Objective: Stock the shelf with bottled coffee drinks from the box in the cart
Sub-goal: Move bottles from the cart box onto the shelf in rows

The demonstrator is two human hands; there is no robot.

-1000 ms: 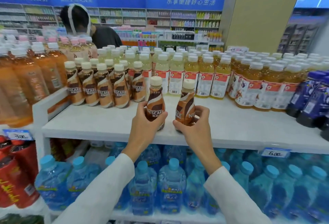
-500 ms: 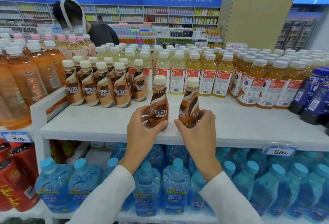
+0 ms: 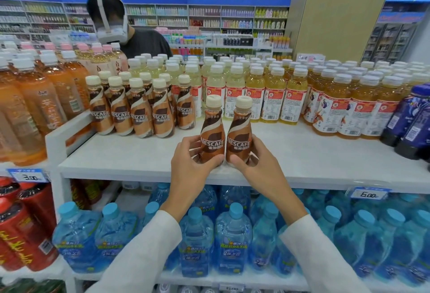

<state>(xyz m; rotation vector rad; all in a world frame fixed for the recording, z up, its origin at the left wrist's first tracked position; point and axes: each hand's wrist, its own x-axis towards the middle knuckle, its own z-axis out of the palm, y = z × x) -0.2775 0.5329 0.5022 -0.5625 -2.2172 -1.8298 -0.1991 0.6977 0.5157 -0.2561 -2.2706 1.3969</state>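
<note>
Look: brown-and-cream swirl labels reading NESCAFE, cream caps
Count: two held, left bottle and right bottle; five stocked bottles in the front row, more half-hidden behind
Axis: upright, caps up, labels toward camera
Place: side by side, bodies touching, near shelf front
Left hand: wrapped round left bottle
Right hand: wrapped round right bottle

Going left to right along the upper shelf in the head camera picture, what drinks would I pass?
Orange tea bottles → standing coffee bottles → left hand gripping the left held bottle → right held bottle gripped by the right hand → amber juice bottles → dark blue bottles.
</note>
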